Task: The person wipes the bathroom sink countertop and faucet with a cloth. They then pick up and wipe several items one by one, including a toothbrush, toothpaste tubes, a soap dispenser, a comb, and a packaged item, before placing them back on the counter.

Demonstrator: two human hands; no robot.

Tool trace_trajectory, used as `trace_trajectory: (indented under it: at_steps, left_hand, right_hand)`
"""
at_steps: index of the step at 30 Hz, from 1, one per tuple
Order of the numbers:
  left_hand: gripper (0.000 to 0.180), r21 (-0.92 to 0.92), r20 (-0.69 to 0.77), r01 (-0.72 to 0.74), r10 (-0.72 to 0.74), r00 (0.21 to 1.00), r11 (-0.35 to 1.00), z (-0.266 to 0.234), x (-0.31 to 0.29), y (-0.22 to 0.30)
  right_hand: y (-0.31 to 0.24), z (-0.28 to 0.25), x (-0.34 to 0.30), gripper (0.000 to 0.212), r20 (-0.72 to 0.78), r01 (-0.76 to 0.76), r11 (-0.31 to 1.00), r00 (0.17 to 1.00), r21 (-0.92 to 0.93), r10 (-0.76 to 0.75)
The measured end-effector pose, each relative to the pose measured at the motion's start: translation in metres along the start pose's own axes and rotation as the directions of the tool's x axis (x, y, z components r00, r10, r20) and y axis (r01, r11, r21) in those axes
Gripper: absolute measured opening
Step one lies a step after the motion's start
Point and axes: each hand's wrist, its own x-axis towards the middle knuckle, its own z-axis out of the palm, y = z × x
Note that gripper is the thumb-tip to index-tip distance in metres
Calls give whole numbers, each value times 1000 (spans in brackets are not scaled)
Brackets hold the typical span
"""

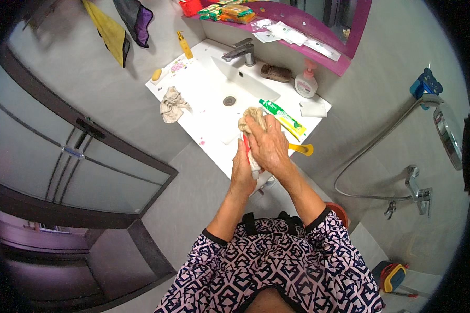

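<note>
Over the front of the white washbasin (209, 141), my left hand (241, 169) is closed around a red-and-white tube (254, 168) with a pale cap end toward me. My right hand (269, 146) presses a bunched beige cloth (251, 116) against the tube's far end. The fingers cover much of the tube. Just right of the cloth lies a green-and-yellow toothpaste tube (284, 119). Beside my right wrist, a yellow handle-like thing (304, 149) sticks out at the counter edge, partly hidden by that hand.
A crumpled cloth (172, 106) hangs over the basin's left edge. Behind stand a faucet (241, 52), a brown brush (275, 73), a pink-topped pump bottle (306, 81) and a yellow pump bottle (184, 46). A purple mirror shelf (326, 61) carries packets. A shower hose (360, 156) hangs right.
</note>
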Motion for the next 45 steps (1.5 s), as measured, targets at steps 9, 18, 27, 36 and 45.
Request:
trace_trajectory:
  at_steps: [9,18,27,36,45]
  left_hand:
    - [49,-172,-155,-48,21,988,984,3,6,16]
    - [41,-462,-15,10,-19,1000,887,-11,6,22]
    - [49,-319,-65,-118,103,993,940,-3,4,15]
    - [48,-163,-120,-137,118,986,977,-19,1,16]
    - [55,-306,50,-50,68,996,951,-6,1,7]
  right_hand:
    - [-10,-13,-52,16,49,214,972,976,-97,-211]
    - [19,-43,-20,30,179,-24,922,983,386,-49]
    - [-2,-12,-32,39,342,-72,969,939,237,-14]
    - [28,-42,-50,20,522,62,949,823,308,-223]
    - [3,-2,-35,39,35,337,941,941,-29,-336]
